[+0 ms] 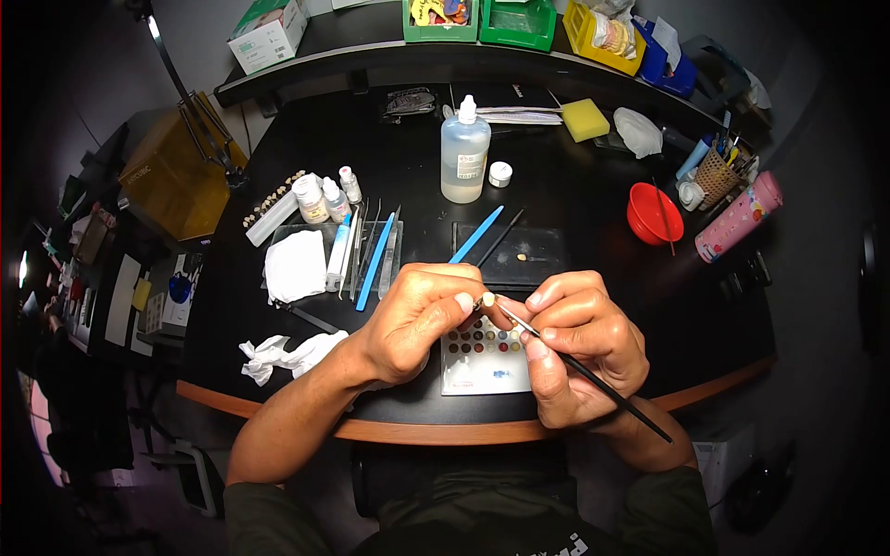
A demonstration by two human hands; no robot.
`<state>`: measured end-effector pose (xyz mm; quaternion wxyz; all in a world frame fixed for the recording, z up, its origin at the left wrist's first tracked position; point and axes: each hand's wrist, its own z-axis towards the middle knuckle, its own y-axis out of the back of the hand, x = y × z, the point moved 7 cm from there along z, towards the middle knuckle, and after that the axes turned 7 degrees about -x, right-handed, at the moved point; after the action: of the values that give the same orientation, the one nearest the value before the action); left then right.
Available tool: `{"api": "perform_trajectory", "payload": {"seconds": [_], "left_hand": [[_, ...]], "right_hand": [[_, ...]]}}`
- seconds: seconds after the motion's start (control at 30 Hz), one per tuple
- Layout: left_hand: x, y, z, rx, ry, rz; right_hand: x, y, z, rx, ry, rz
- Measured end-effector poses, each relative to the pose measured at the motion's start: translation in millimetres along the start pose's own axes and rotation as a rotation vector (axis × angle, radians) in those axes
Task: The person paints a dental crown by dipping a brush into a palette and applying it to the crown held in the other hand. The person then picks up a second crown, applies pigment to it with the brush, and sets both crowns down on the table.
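Observation:
My left hand (416, 315) pinches a small tooth-coloured dental crown (488, 299) between thumb and fingers; what supports it from below is hidden. In my right hand (591, 345) is a fine brush (603, 382) with a black handle, gripped like a pen, its tip pointing at the crown. Whether tip and crown touch is too small to tell. Beneath both hands lies a white palette (473, 378) with rows of round coloured wells, partly covered by my fingers. Behind it a dark tray (547, 271) carries a small cream piece (522, 258), a blue-handled tool (478, 233) and a dark thin tool.
On the left are a folded white cloth (295, 266), crumpled tissue (292, 357), small bottles (311, 199) and several slim tools. A large clear bottle (465, 153) stands behind the tray. Rightward sit a red bowl (649, 218), a pink flask (740, 217) and a yellow sponge (585, 120).

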<state>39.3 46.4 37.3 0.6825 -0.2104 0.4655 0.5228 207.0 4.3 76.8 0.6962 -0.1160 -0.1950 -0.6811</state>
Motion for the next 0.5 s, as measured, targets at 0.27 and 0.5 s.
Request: {"api": "perform_trajectory", "payload": {"seconds": [0.27, 0.5], "left_hand": [[0.9, 0.4, -0.1, 0.001, -0.006, 0.009], [0.0, 0.3, 0.5, 0.019, 0.028, 0.041]], "right_hand": [[0.2, -0.9, -0.2, 0.002, 0.001, -0.006], [-0.3, -1.7, -0.3, 0.003, 0.011, -0.007]]}}
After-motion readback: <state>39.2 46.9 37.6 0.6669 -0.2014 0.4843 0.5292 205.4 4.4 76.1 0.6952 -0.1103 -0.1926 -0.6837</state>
